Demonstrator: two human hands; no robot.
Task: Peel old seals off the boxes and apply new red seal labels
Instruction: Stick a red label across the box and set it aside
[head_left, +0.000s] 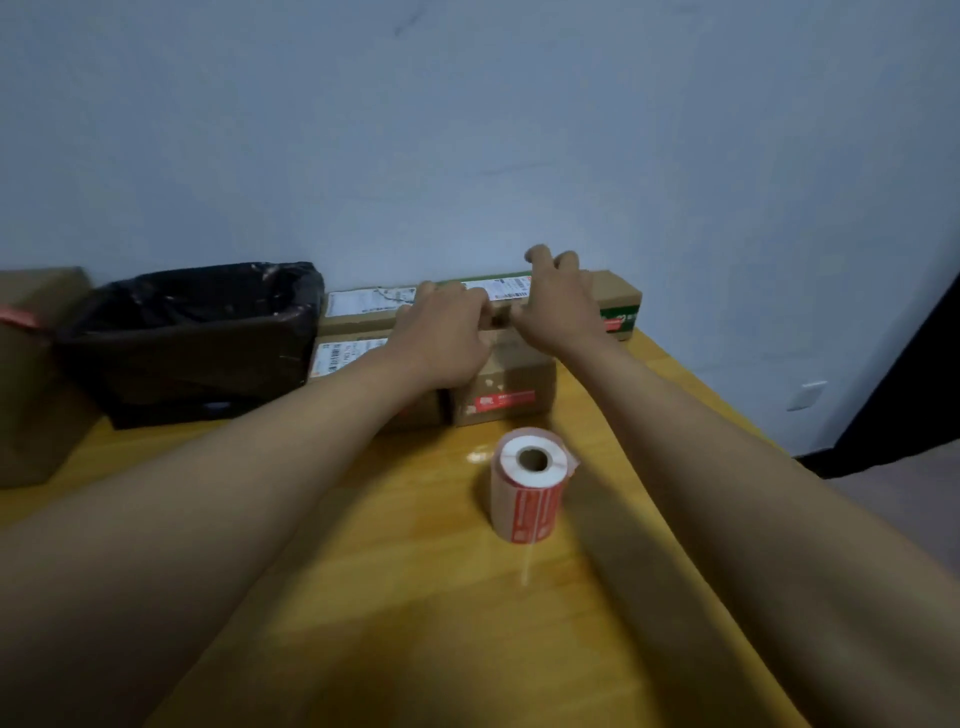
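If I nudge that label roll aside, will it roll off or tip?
The label roll stands on end on the table, so a low push should slide it rather than roll it. A high push might tip it, then it could roll. Its loose tail may snag.

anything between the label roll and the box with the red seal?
Nothing. In the head view only bare yellow table separates the label roll from the box.

Four cardboard boxes (501, 387) are being counted behind the roll of red labels (529, 486), with a fifth box (36, 374) far left of it. One black-lined bin (192, 338) and two hands (441, 332) are being seen beyond it.
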